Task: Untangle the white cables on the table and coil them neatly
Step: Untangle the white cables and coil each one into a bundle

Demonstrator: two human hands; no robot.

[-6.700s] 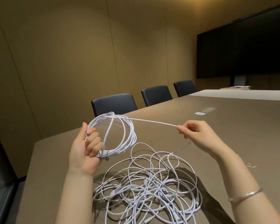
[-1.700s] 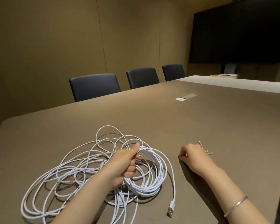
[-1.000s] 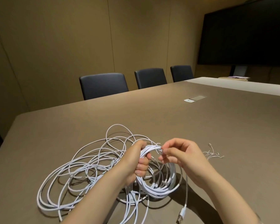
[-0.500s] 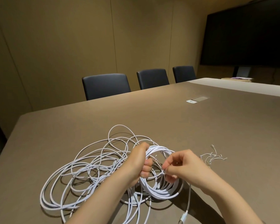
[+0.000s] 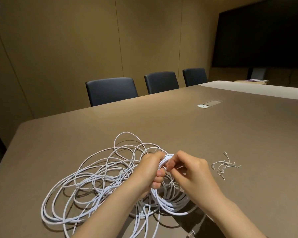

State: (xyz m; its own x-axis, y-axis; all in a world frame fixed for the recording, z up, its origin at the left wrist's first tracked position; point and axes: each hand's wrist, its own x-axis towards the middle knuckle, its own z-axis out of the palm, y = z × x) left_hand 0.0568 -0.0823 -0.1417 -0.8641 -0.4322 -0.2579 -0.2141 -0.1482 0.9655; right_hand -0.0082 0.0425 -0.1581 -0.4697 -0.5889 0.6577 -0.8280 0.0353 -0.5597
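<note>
A coiled white cable [image 5: 172, 202] hangs from my left hand [image 5: 150, 170], which grips the top of the bundle just above the brown table [image 5: 230, 138]. My right hand [image 5: 190, 169] is pressed close against it, its fingertips pinching a thin white twist tie [image 5: 180, 167] at the top of the coil. The coil's lower loops rest on the table. A loose tangle of white cable [image 5: 86, 184] spreads over the table to the left of my hands. A plug end [image 5: 191, 235] lies at the bottom edge of the view.
A small pile of white twist ties [image 5: 224, 164] lies on the table to the right of my hands. Three dark chairs [image 5: 111, 90] stand along the far edge. A socket plate [image 5: 209, 103] is set into the table, and a large black screen [image 5: 263, 33] hangs at right.
My right hand left the tie pile at right and joined my left hand at the coil's top with a tie. My left hand kept its grip on the coil.
</note>
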